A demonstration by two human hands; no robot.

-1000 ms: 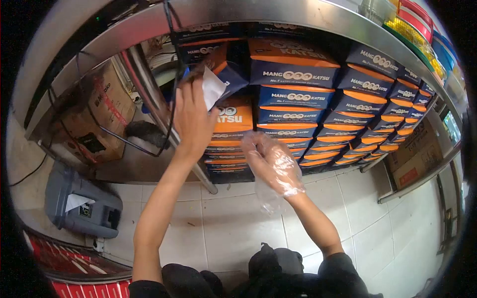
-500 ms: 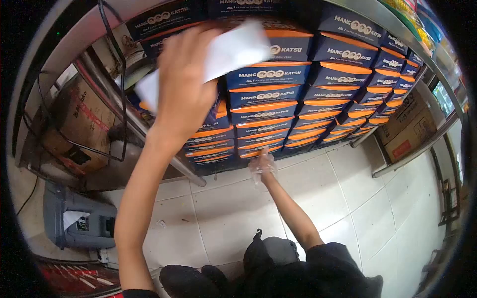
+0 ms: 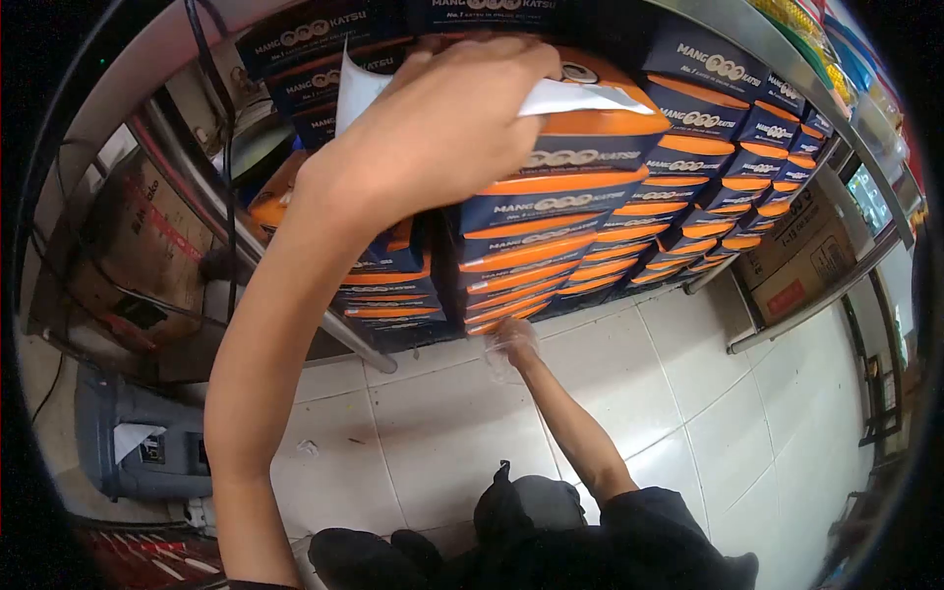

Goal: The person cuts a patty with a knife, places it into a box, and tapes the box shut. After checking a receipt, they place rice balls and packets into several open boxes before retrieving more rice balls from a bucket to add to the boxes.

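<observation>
My left hand (image 3: 462,118) reaches over a stack of dark blue boxes with orange edges and curls over the top box (image 3: 600,123). A white sheet of paper (image 3: 580,96) is pinned between this hand and the box, its other end curling up left of my fingers. My right hand (image 3: 513,342), in a clear plastic glove, grips the lowest box (image 3: 506,317) of the same stack from below. The stack leans out toward me, ahead of the neighbouring stacks. My left fingertips are partly hidden behind the hand.
More box stacks (image 3: 688,162) fill the shelf to the right. A metal leg (image 3: 344,334) and a black cable (image 3: 232,197) stand at left, near a grey bin (image 3: 138,438). Brown cartons (image 3: 801,246) sit at both sides. White tiles (image 3: 452,423) cover the floor.
My left hand has come down with the paper onto the top box and moved right. The stack has shifted out toward me, and my right hand has moved slightly down with its base.
</observation>
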